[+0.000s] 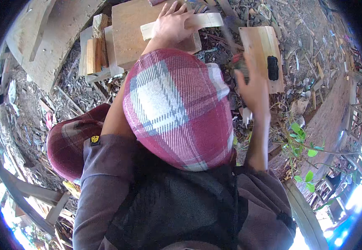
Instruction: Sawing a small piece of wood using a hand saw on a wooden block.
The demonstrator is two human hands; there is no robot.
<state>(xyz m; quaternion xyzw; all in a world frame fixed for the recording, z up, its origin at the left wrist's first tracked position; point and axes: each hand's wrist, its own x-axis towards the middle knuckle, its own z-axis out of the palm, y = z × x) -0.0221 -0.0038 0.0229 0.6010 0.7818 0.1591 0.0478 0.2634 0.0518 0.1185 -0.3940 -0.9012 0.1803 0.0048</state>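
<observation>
My left hand [172,24] lies with fingers spread across a pale wooden strip [211,20], pressing it against a thick brown board [133,18]. The strip's right end sticks out past the board's edge. My right hand [252,89], smeared by motion, is closed round the dark and red handle of a hand tool [238,63]. A thin, blurred blade runs up from that handle toward the strip's free end; its edge is too blurred to make out. Just right of this hand lies a light plank [256,46] with a black, ridged object [273,68] on it.
Short wood pieces [95,56] are stacked left of the board, beside a large plywood sheet [39,37]. My plaid-covered knees [177,112] rise in the middle. A leafy green plant [300,133] grows at right. Wood scraps litter the dirt ground [74,96].
</observation>
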